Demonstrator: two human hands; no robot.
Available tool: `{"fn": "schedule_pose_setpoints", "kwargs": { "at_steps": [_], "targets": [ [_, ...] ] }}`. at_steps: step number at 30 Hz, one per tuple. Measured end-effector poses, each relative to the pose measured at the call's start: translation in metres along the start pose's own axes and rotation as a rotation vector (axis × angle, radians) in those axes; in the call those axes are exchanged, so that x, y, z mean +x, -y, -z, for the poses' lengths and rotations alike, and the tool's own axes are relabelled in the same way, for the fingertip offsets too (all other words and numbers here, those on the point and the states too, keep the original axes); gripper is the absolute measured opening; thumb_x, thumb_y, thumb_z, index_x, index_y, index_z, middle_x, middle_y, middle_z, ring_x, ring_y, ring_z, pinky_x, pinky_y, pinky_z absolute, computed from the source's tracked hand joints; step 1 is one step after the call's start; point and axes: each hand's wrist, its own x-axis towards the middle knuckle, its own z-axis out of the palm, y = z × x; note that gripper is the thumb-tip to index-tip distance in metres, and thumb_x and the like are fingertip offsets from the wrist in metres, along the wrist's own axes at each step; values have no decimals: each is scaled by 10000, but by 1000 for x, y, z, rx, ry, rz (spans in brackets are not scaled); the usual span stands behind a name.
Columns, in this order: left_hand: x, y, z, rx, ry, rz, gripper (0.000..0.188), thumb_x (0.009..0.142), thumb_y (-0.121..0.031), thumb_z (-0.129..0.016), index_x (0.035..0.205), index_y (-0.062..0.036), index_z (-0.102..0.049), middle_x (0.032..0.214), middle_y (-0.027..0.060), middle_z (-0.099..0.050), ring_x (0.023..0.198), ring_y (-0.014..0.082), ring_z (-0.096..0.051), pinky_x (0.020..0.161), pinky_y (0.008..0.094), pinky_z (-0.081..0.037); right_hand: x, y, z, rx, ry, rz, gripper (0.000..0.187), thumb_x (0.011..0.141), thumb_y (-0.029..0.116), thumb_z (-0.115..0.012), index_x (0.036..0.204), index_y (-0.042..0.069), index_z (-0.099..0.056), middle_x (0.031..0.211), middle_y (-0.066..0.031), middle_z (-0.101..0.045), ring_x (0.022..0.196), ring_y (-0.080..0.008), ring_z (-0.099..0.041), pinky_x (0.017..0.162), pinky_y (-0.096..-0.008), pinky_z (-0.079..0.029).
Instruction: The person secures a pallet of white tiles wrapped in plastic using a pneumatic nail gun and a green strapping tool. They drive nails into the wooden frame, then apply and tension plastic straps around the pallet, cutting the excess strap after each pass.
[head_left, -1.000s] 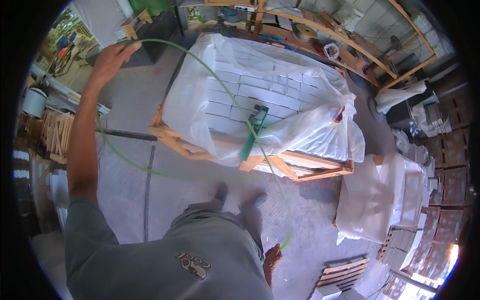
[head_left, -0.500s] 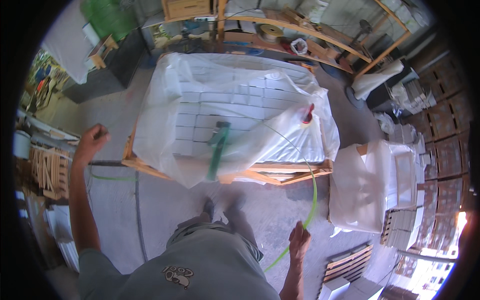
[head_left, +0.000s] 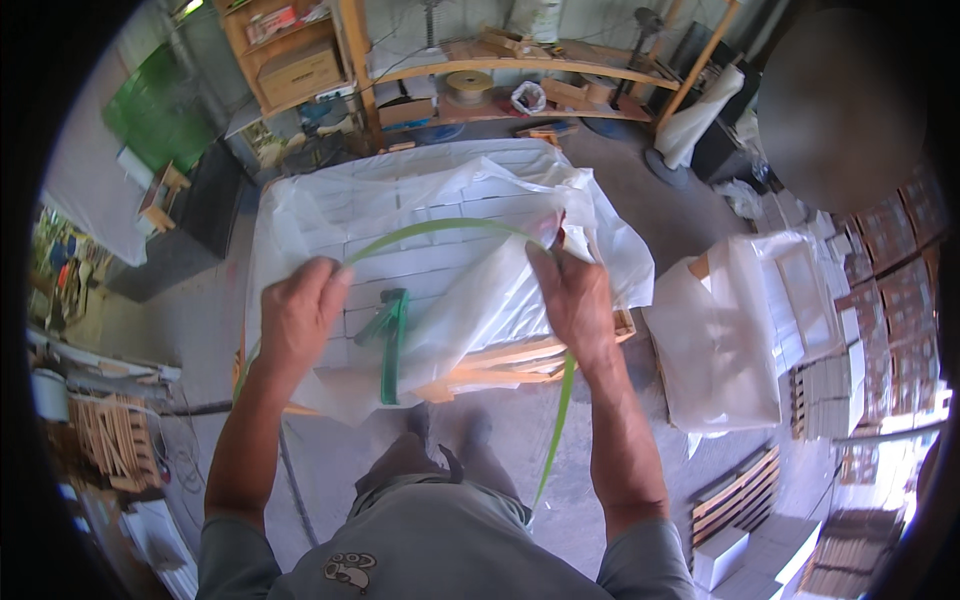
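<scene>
A green plastic strap (head_left: 430,228) arches between my two raised hands, above a crate covered in translucent plastic sheeting (head_left: 300,215). My left hand (head_left: 303,305) is closed on the strap's left part. With my right hand (head_left: 572,295) I pinch it on the right, and its loose tail drops past my wrist toward the floor. Rows of white boxes (head_left: 400,290) show under and between the folds of the sheet. On top, near the front edge, rests a green strapping tool (head_left: 391,345). The crate's wooden frame (head_left: 500,365) is bare along the front.
A second sheet-wrapped stack (head_left: 715,340) stands to the right, with a wooden pallet (head_left: 735,490) nearer me. Shelving (head_left: 520,60) with a strap reel (head_left: 468,87) runs along the back. Stacked cartons (head_left: 890,300) line the far right. A dark bench (head_left: 190,220) is at the left.
Both hands have risen and come inward over the crate. The strap now bows up between them, where it lay in a long loop across the crate before. My view has shifted.
</scene>
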Motion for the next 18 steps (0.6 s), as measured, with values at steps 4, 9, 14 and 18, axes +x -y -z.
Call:
{"fn": "schedule_pose_setpoints", "kwargs": {
  "at_steps": [4, 9, 14, 18],
  "targets": [
    [51, 58, 10, 185, -104, 44, 284, 969, -293, -511, 828, -50, -554, 741, 228, -576, 730, 442, -558, 552, 450, -427, -39, -48, -10, 106, 31, -163, 306, 881, 249, -658, 846, -53, -619, 647, -173, -555, 571, -240, -513, 595, -335, -458],
    [129, 237, 61, 245, -302, 160, 422, 991, -398, -425, 1024, -14, -597, 867, 193, -635, 803, 337, -613, 720, 394, -463, -274, -157, -103, -4, 34, -575, 304, 921, 278, -549, 800, 0, -583, 713, -257, -554, 725, -462, -559, 586, -489, -415],
    [161, 396, 96, 342, -155, 311, 488, 1001, -412, -393, 1131, 17, -584, 974, 228, -625, 911, 351, -601, 809, 404, -448, -587, -145, -139, -291, 123, -889, 255, 893, 275, -519, 854, 41, -613, 838, -212, -635, 784, -425, -607, 678, -487, -468],
    [152, 443, 78, 328, -42, 321, 563, 984, -484, -365, 1071, 22, -596, 936, 226, -621, 898, 402, -572, 800, 443, -426, -630, -103, -181, -141, 99, -1290, 253, 872, 266, -541, 900, 30, -629, 832, -233, -638, 794, -443, -610, 697, -501, -484]
  ]
}}
